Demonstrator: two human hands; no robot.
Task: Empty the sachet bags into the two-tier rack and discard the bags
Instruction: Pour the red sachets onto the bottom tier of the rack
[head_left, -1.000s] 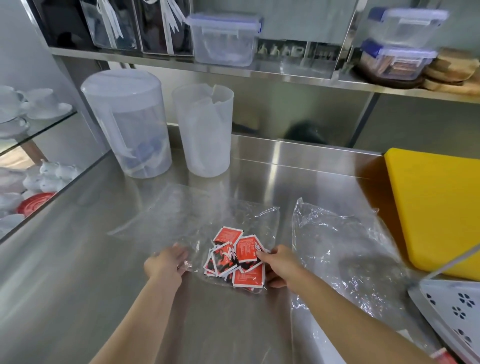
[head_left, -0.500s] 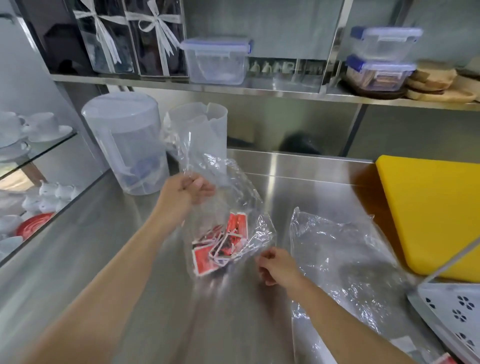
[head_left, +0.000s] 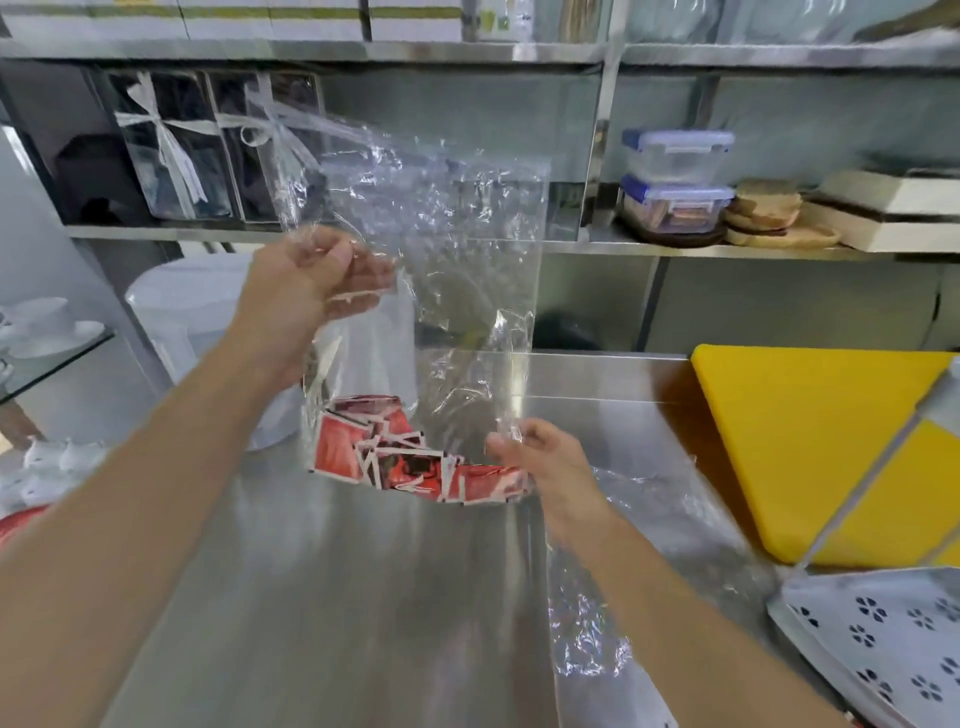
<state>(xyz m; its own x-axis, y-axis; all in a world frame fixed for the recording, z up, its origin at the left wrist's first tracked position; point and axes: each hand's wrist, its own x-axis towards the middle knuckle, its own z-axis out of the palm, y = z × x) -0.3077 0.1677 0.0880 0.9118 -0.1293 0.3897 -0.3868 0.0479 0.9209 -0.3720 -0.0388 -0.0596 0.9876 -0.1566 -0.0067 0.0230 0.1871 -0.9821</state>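
The left hand (head_left: 306, 280) pinched one clear bag (head_left: 441, 249) near its upper edge, fingers closed on the plastic, and the right hand (head_left: 540, 462) gripped its lower corner, so the bag hung in the air above the steel counter (head_left: 363, 597). Red sachets (head_left: 405, 457), too jumbled to count, lay heaped in its bottom. A second clear bag (head_left: 649, 530) lay flat on the counter right of the first. One yellow board (head_left: 805, 431) sat farther right, with a perforated white rack (head_left: 883, 639) in front of it.
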